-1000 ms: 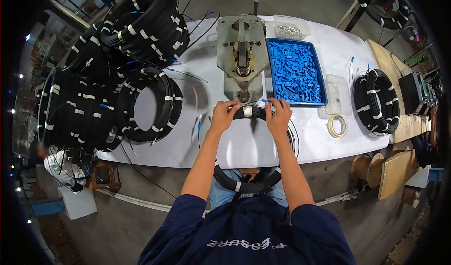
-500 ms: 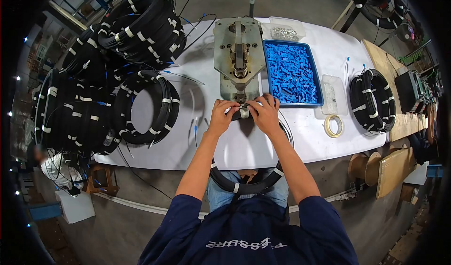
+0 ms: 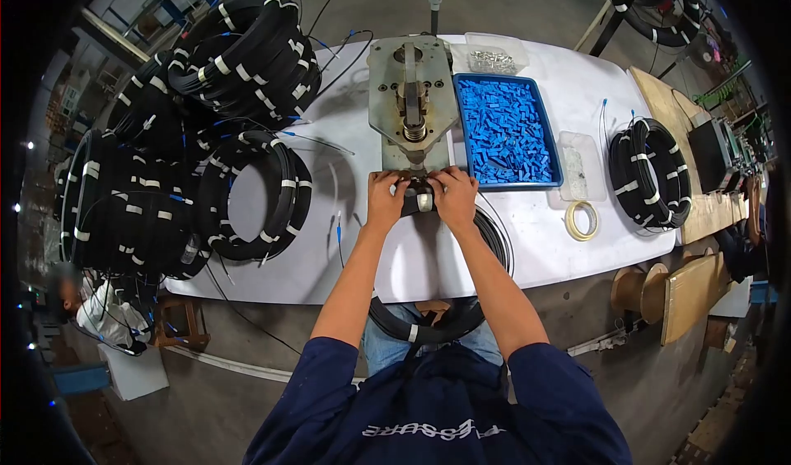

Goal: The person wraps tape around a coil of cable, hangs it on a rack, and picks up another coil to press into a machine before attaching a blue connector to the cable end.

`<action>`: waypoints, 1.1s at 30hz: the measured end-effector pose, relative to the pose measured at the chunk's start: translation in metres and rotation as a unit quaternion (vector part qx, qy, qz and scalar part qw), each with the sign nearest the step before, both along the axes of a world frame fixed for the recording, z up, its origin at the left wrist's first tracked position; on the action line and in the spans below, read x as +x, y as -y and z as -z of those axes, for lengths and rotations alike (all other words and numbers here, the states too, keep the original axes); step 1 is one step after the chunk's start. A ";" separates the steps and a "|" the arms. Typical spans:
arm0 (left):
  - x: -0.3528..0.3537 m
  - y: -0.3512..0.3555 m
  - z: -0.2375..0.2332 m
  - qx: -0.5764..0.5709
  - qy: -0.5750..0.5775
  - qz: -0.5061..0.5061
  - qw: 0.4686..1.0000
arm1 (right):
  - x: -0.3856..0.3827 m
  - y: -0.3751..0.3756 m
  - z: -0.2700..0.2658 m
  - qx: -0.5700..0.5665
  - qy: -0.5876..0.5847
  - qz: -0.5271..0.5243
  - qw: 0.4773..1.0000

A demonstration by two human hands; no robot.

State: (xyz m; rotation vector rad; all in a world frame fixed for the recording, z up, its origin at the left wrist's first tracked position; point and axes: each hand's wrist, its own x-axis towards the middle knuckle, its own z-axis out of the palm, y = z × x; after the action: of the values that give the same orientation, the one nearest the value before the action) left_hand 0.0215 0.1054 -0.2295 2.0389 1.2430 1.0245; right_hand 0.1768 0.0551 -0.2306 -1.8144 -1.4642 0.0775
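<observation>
Coil [image 3: 449,325] sits between the forearms, far end on the table [image 3: 535,255] at the foot of the press [image 3: 414,94], near end over the table edge by the person's lap. Long axis runs front to back, far arc toward the press. White tape [image 3: 424,203] on that arc shows between the hands.

Left hand [image 3: 386,201] and right hand [image 3: 455,199] flank the far arc, fingers curled, thumbs inward. Can't tell if either is clamped on anything; what's at the fingertips is dark, too small to read.

Forearms cover parts of the coil's sides. Blue-tipped lead [image 3: 339,232] left of the left forearm points away from the person; its lower end is lost near that arm.
</observation>
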 end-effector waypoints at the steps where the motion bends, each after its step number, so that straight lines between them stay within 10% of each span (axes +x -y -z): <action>1: 0.000 0.000 0.002 -0.002 0.007 -0.004 1.000 | 0.000 0.001 0.001 -0.009 0.009 -0.002 1.000; 33: 0.004 0.001 0.001 -0.013 0.006 -0.027 1.000 | -0.002 0.006 0.006 -0.040 0.071 -0.005 0.997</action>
State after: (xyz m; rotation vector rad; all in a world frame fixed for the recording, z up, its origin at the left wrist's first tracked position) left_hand 0.0251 0.1040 -0.2307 1.9865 1.3052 1.0382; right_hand 0.1747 0.0496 -0.2369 -1.9103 -1.5890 0.0118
